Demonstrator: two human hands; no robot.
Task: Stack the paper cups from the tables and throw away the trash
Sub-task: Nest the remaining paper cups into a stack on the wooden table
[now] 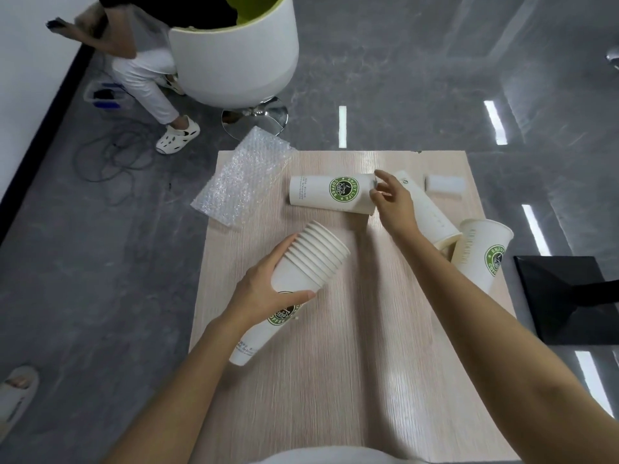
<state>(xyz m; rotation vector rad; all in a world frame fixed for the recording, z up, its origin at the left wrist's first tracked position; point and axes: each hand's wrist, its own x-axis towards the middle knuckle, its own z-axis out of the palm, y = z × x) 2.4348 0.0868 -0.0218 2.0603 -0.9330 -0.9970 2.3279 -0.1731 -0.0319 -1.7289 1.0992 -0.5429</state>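
My left hand (264, 289) grips a stack of several nested paper cups (303, 266), tilted above the light wooden table (351, 363). A single paper cup (330, 194) with a green logo lies on its side farther back; my right hand (390, 195) pinches its rim at the right end. Behind my right wrist another cup (428, 212) lies on its side. A further cup (482, 252) with the green logo lies at the table's right edge.
A sheet of bubble wrap (244, 179) hangs over the table's far left corner. A small white foam piece (444, 185) sits at the far right. A person sits in a white round chair (234, 58) beyond the table. A black stand base (562, 296) is on the right.
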